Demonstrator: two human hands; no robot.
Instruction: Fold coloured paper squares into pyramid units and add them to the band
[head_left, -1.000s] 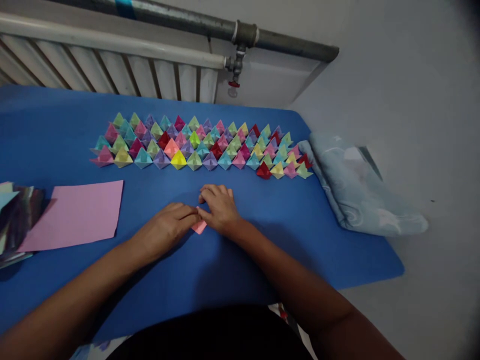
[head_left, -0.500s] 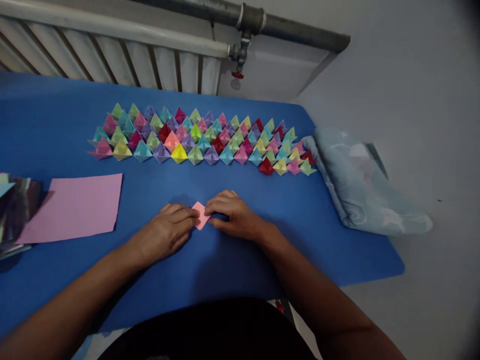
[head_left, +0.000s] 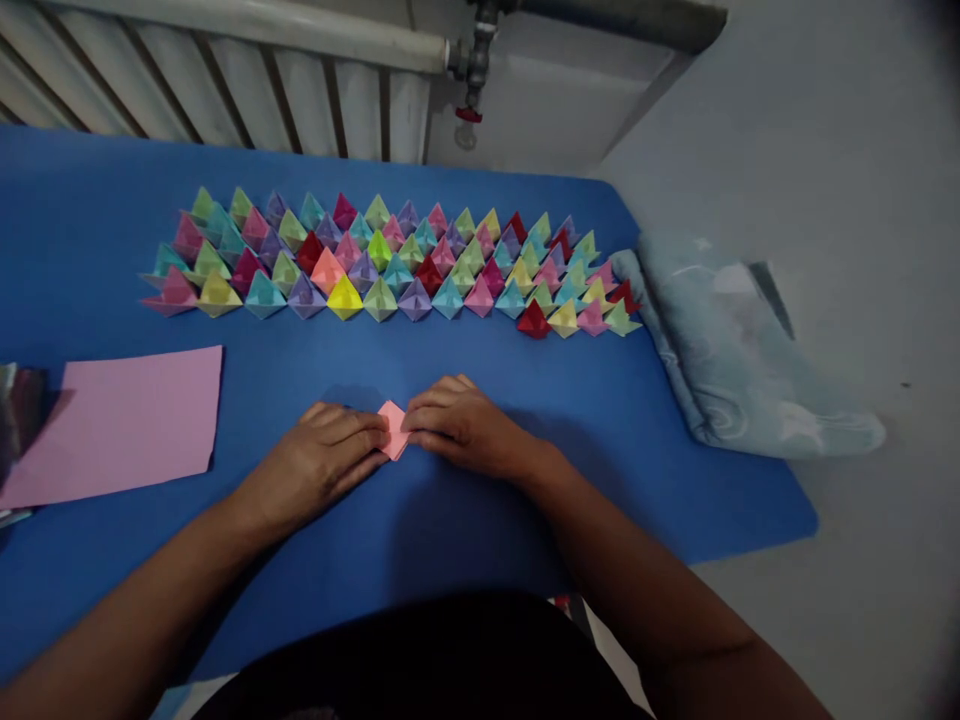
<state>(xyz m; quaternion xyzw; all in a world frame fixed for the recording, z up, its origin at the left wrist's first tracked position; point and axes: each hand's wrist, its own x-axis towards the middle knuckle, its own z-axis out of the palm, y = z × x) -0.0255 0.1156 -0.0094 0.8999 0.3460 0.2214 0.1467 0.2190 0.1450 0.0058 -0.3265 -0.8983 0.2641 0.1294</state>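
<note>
A small folded pink paper [head_left: 394, 431] lies on the blue table between my two hands, its corners pointing up and down. My left hand [head_left: 322, 455] has its fingertips closed on the paper's left side. From the right, my right hand [head_left: 461, 425] grips the other side, thumb and fingers together at the edge. Beyond them, rows of small folded paper boats [head_left: 380, 299] in many colours stretch across the table. To the left lies a larger flat pink sheet [head_left: 120, 425].
A stack of papers [head_left: 19, 410] sits at the far left edge, partly under the pink sheet. On the right is a folded light-blue cloth [head_left: 735, 350]. A radiator [head_left: 225, 90] and a pipe with a red valve stand behind the blue table [head_left: 300, 620].
The camera view has shifted a little. My right thumb has moved up and closed toward the fingers at the small pink paper's right side; my left hand still holds the left side.
</note>
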